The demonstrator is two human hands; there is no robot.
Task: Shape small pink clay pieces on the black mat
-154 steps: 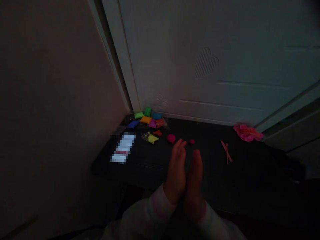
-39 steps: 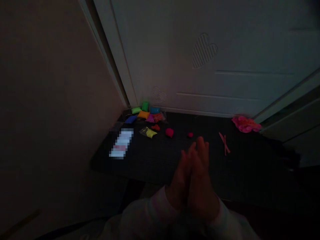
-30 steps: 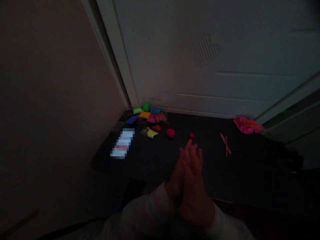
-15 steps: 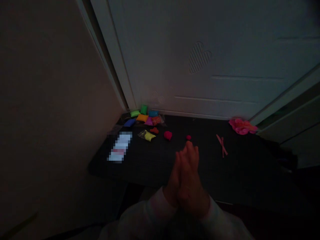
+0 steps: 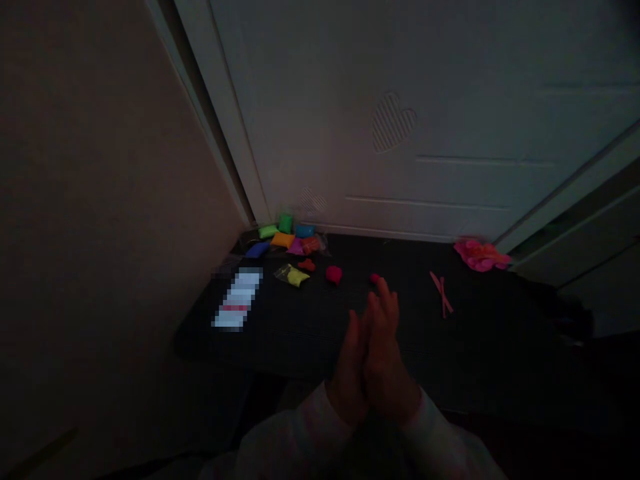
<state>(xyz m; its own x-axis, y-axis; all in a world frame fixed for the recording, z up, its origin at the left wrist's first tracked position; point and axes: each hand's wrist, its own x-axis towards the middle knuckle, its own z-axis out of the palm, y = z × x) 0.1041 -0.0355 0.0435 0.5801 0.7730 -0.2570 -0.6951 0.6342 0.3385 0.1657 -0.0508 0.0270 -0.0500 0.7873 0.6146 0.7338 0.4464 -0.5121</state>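
My left hand (image 5: 349,377) and my right hand (image 5: 388,373) are laid palm to palm above the front of the dark table (image 5: 300,333), fingers stretched forward and upward. Whatever is between the palms, if anything, is hidden. Just beyond my right fingertips lies a small pink lump of clay (image 5: 374,278), partly covered by them. A larger pink lump of clay (image 5: 333,274) sits to its left. Farther left are a small orange piece (image 5: 307,265) and a clear bag of yellow clay (image 5: 297,277). Two crossed pink modelling tools (image 5: 442,295) rest to the right of my hands.
Several coloured clay packets (image 5: 283,240) are heaped at the back left. A bright phone-like rectangle (image 5: 238,300), blurred out, lies at the left edge. A pink, ruffled flower-like object (image 5: 481,255) is at the back right. A white door (image 5: 320,120) stands behind the table.
My hands have shifted against each other: the fingers of the left now stand a little apart from those of the right. The view has tilted slightly; the table items lie as before.
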